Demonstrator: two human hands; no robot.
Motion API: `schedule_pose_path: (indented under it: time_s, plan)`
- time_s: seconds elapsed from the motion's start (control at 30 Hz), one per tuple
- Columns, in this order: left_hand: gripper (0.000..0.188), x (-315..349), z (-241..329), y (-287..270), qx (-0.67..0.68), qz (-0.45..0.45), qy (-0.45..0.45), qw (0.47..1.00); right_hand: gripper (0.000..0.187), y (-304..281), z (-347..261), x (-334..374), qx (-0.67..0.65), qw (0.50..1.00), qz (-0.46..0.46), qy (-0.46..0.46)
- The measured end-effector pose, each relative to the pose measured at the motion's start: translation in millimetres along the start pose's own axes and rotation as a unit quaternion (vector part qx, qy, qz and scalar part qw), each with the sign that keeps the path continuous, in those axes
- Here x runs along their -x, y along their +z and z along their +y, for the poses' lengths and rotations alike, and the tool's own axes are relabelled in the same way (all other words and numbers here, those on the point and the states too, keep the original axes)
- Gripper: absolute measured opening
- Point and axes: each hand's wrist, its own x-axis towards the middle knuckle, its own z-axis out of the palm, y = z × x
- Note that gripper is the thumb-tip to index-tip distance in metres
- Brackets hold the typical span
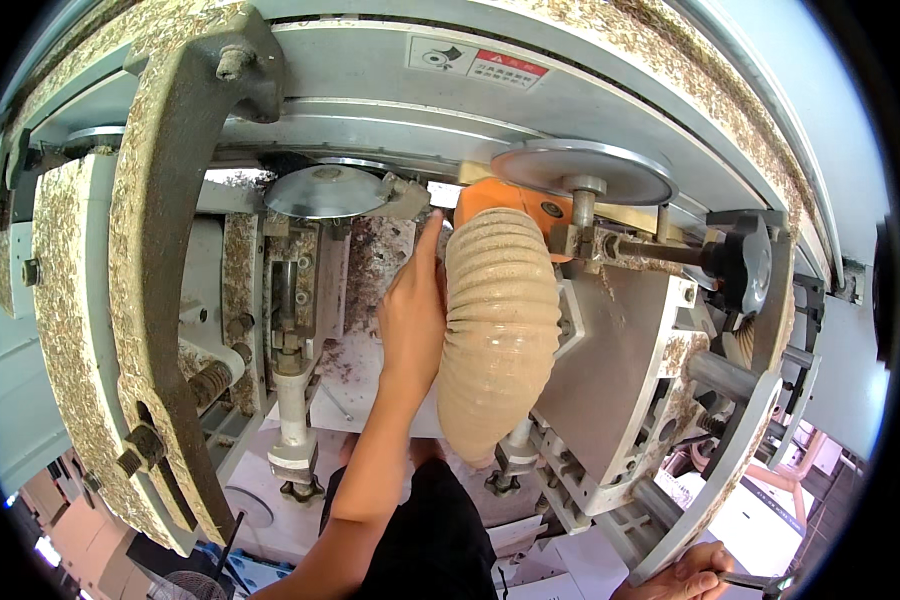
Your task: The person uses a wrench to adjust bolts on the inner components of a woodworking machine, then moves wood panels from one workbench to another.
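My left hand (412,315) reaches up into the machine beside a thick beige ribbed hose (500,330). One finger stretches upward along the hose's left side, near the orange dust hood (490,198); the other fingers are partly hidden. I see nothing held in it. A round metal saw blade (325,190) sits to the upper left of this hand, and a larger disc blade (585,168) lies to the right above the hose. At the lower right edge, my right hand (682,575) curls around a thin dark rod (740,579), next to the machine frame's lower corner.
A heavy grey bracket (160,250) coated in sawdust stands on the left. To the right are a metal motor plate (600,370), a black knob (745,262) and steel bars. Wood chips (370,270) cover the inner parts. Cardboard boxes (80,510) lie at the lower left.
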Motion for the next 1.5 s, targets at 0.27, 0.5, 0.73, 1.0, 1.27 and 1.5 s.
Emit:
schedule_pose_path:
  time_s: [0.27, 0.5, 0.73, 1.0, 1.27, 1.5]
  plan:
    - [0.083, -32.3, 16.0, -2.7, -0.114, -0.073, -0.06, 0.989, 0.036, -0.8, 4.6, 0.4, -0.019, 1.0, 0.006, 0.009]
    - [0.083, -34.1, 7.8, 3.9, -0.137, -0.029, -0.026, 0.99, 0.034, -2.0, 4.0, 0.0, -0.014, 1.0, -0.012, 0.012]
    - [0.082, -30.6, 4.3, 4.3, -0.103, -0.027, -0.038, 0.994, 0.036, -7.8, -0.4, -0.6, 0.018, 0.998, -0.053, 0.035]
    - [0.046, 2.8, 5.1, -18.6, 0.078, 0.08, 0.034, 0.993, 0.032, -8.0, -1.2, -0.5, 0.051, 0.99, -0.021, 0.133]
    - [0.033, 19.8, 116.9, -94.7, 0.327, 0.167, 0.191, 0.91, 0.024, -10.6, -25.4, -72.2, 0.137, 0.933, -0.294, -0.154]
    - [0.027, -52.6, 221.7, -65.7, 0.2, -0.176, 0.301, 0.916, 0.016, 107.7, -21.3, -160.2, 0.194, 0.787, -0.354, -0.467]
